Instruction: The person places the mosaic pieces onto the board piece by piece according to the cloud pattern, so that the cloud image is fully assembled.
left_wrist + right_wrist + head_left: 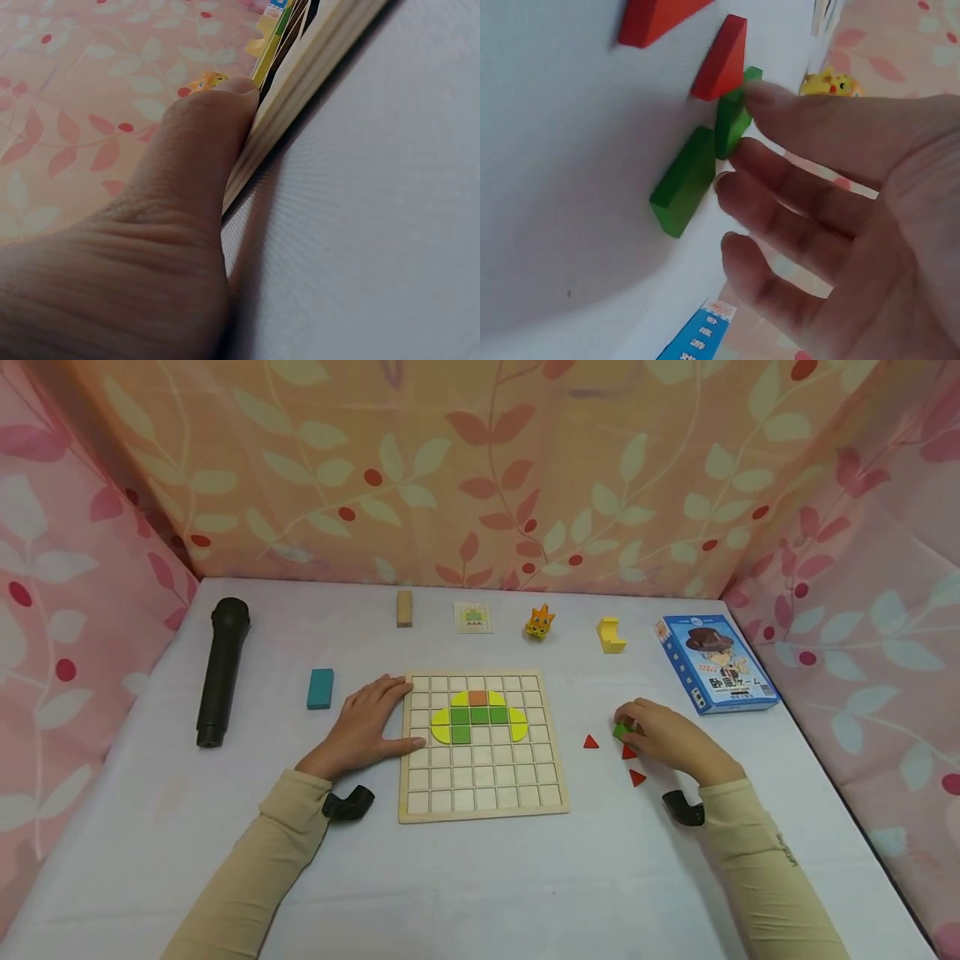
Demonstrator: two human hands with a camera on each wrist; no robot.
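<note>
A wooden grid board [442,802] lies in the middle, bearing yellow rounded tiles [441,727], an orange square tile [477,697] and several green square tiles [461,735]. My left hand [365,727] rests at its left edge, fingers extended and thumb [195,135] touching the side. Right of the board, my right hand [663,735] pinches a green square tile [733,120] between thumb and fingers. Another green tile [684,184] lies beside those fingers. Red triangle tiles [591,742] lie nearby, one close under the right hand.
Along the back are a wooden block [404,609], a pattern card [473,618], an orange figurine [539,622] and a yellow piece [611,636]. A blue box [717,663] stands back right. A teal block [320,688] and a black microphone [223,672] are at left.
</note>
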